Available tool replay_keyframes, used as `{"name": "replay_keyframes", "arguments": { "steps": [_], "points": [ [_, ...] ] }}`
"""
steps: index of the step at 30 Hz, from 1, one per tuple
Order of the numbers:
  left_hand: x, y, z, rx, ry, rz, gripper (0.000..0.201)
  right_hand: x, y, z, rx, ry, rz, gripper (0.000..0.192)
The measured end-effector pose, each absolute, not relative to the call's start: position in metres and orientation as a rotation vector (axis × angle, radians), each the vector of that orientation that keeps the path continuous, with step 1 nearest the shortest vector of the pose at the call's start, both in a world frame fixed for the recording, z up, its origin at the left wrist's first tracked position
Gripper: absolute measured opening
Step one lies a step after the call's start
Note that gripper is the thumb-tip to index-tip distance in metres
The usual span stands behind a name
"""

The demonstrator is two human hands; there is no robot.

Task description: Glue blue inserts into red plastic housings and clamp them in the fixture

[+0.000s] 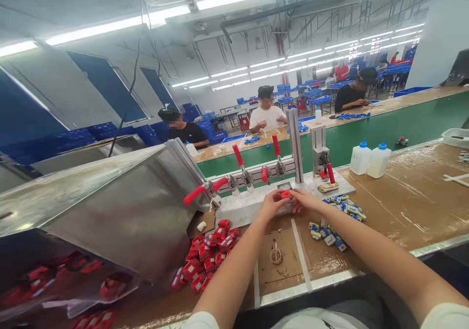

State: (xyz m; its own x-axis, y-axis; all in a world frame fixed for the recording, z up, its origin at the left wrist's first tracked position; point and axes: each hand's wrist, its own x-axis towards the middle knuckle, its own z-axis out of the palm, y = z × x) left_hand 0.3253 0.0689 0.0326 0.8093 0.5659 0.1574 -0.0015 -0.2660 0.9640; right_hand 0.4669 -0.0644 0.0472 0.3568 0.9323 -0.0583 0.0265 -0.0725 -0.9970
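My left hand (271, 204) and my right hand (305, 200) meet over the white base of a clamping jig (238, 207) and together pinch a small red plastic part (286, 194). The jig carries several red-handled toggle clamps (239, 155) and an upright metal post (295, 146). A pile of red parts (207, 258) lies below my left forearm. Small blue and grey pieces (342, 207) are scattered by my right forearm.
A metal chute (120, 207) slopes down at the left. Two white bottles with blue caps (370, 159) stand at the right of the jig. A green conveyor belt (384, 129) runs behind, with three seated workers beyond it. A white tray (456, 137) sits far right.
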Motion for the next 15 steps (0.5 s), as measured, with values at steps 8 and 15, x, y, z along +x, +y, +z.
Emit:
{"name": "replay_keyframes", "arguments": {
  "steps": [8, 15],
  "points": [
    [0.373, 0.112, 0.007, 1.881, 0.621, 0.739, 0.038, 0.519, -0.007, 0.145, -1.446, -1.006, 0.241, 0.045],
    [0.390, 0.120, 0.000, 1.882, 0.591, 0.718, 0.037, 0.511, 0.044, 0.223, -1.456, -1.225, 0.120, 0.046]
  ]
}}
